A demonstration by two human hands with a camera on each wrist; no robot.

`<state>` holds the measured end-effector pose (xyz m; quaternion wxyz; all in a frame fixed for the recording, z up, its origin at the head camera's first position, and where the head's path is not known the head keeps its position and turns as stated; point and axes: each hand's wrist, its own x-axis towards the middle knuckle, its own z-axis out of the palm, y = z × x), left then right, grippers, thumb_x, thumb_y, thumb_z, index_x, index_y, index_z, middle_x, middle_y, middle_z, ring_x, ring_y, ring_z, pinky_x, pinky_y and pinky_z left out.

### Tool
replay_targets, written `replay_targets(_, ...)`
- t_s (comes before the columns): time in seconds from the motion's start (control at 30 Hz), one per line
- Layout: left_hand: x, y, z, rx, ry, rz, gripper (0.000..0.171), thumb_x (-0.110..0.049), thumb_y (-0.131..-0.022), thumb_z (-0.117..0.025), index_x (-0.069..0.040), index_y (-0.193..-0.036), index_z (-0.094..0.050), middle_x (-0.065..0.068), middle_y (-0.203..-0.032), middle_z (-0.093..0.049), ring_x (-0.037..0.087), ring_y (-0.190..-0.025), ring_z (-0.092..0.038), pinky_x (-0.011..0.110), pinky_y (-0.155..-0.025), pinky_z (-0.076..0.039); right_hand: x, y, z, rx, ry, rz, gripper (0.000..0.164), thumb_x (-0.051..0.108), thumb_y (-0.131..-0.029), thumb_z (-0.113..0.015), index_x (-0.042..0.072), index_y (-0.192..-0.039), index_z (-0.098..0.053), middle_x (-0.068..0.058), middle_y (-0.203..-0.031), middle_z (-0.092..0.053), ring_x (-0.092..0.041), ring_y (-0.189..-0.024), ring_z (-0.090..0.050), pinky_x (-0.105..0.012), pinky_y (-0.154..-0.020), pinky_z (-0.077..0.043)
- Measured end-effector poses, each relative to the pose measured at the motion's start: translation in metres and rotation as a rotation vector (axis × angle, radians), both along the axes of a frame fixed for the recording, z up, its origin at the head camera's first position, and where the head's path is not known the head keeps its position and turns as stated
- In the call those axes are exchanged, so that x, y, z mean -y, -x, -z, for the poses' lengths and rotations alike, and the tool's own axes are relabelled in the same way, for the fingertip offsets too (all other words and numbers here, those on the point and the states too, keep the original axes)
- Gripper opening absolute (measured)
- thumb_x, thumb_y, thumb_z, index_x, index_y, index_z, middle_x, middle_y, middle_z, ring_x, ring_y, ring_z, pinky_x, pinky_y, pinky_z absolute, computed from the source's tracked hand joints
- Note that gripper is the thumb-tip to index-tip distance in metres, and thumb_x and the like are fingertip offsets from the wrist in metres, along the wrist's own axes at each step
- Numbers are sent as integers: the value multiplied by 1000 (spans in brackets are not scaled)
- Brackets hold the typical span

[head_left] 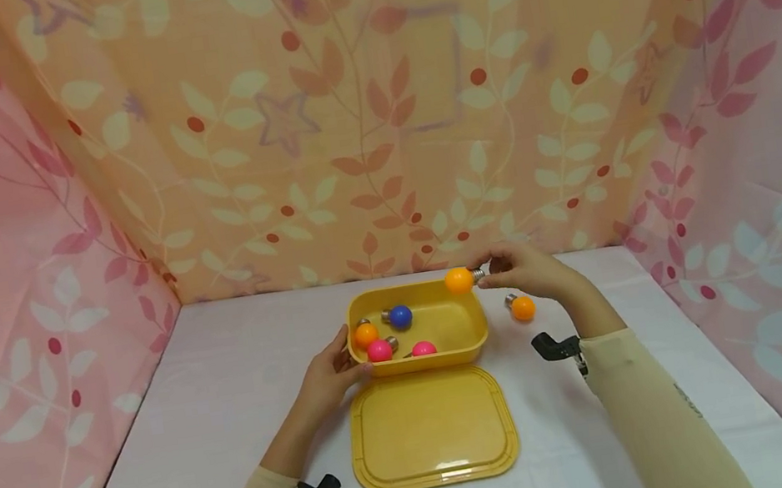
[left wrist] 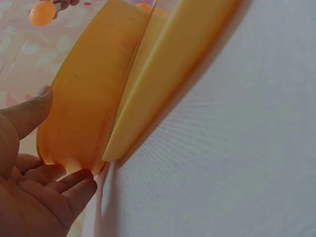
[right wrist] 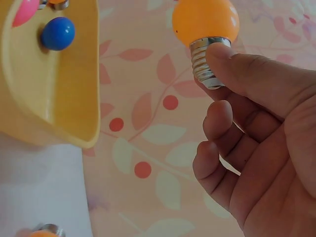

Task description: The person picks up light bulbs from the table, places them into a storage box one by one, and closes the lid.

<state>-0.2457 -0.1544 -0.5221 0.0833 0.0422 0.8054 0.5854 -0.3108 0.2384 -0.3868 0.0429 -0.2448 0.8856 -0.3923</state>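
Observation:
My right hand (head_left: 527, 270) pinches an orange light bulb (right wrist: 206, 22) by its silver screw base, holding it above the right back rim of a yellow plastic box (head_left: 424, 363). Thumb and fingers of my left hand (head_left: 327, 376) grip the box's left end. Inside the box lie a blue bulb (head_left: 400, 317), another orange bulb (head_left: 367, 334) and two pink bulbs, one (head_left: 379, 351) at the left and one (head_left: 423, 348) partly hidden by the front wall. On the cloth right of the box lies one more orange bulb (head_left: 523, 308).
A yellow lid (head_left: 432, 432) lies flat just in front of the box. White cloth (head_left: 210, 406) covers the table. Patterned fabric (head_left: 356, 114) stands behind it, with pink leafy fabric on both sides. Each wrist wears a black camera mount (head_left: 554, 346).

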Motion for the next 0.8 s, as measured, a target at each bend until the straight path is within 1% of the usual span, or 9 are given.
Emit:
replay_targets(0.07,1,1,1,2,2,-2,102,-38,-82,-85,-24,-164,-26,4,-167,-32,26,-146,-46,36,-110,-46,7,7,-6,-11,-10,-28,29,25,-89,-82,20,-117,-75,-1,-107,-72,-28,-86,-58,-29,-73,-55)
replay_targets(0.13,1,2,1,12,0,-7,103,-40,-81,-85,-25,-164,-26,4,-167,-32,27,-145,-46,36,-110,-46,14,14,-11,-2,-17,-36,29,24,-88,-83,21,-116,-76,-1,-104,-72,-28,-85,-59,-31,-73,-55)
replay_targets(0.23,2,2,1,18,6,-11,104,-42,-80,-85,-26,-164,-26,5,-167,-33,28,-146,-46,36,-109,-47,22,23,-13,20,-41,-48,27,25,-88,-83,21,-115,-77,-2,-100,-71,-29,-87,-60,-34,-76,-56)
replay_targets(0.3,2,1,1,19,0,-9,103,-41,-81,-85,-26,-164,-26,5,-166,-34,28,-146,-45,36,-110,-47,28,28,-13,44,-66,-43,26,26,-88,-83,24,-113,-78,-2,-98,-70,-31,-88,-60,-36,-77,-57)
replay_targets(0.37,2,1,0,12,-9,-3,101,-38,-83,-84,-24,-164,-25,6,-167,-33,28,-146,-44,37,-110,-46,33,34,-11,67,-94,-44,25,27,-88,-83,27,-112,-78,-2,-99,-70,-30,-90,-60,-36,-77,-57)
replay_targets(0.43,3,0,0,7,-17,3,98,-34,-86,-83,-23,-164,-25,6,-167,-32,28,-147,-44,37,-110,-46,40,39,-9,84,-124,-45,23,28,-88,-83,30,-111,-78,2,-105,-70,-28,-94,-61,-36,-80,-57)
replay_targets(0.57,2,-1,-2,-2,-17,7,95,-29,-89,-82,-21,-164,-24,5,-168,-30,28,-147,-44,37,-110,-46,53,50,-2,95,-164,-93,22,25,-90,-82,29,-111,-78,7,-117,-71,-23,-100,-62,-34,-87,-58)
replay_targets(0.67,1,-1,-3,-4,-21,11,95,-28,-89,-82,-20,-164,-25,5,-168,-30,28,-146,-44,37,-110,-46,62,54,4,99,-173,-152,21,20,-91,-80,25,-111,-78,6,-118,-71,-23,-100,-61,-33,-88,-57)
replay_targets(0.8,0,-2,-4,-9,-26,21,95,-28,-89,-82,-19,-164,-25,5,-168,-29,28,-146,-44,38,-110,-47,71,56,12,127,-181,-184,20,18,-91,-79,23,-110,-78,3,-114,-70,-24,-99,-59,-33,-86,-55)
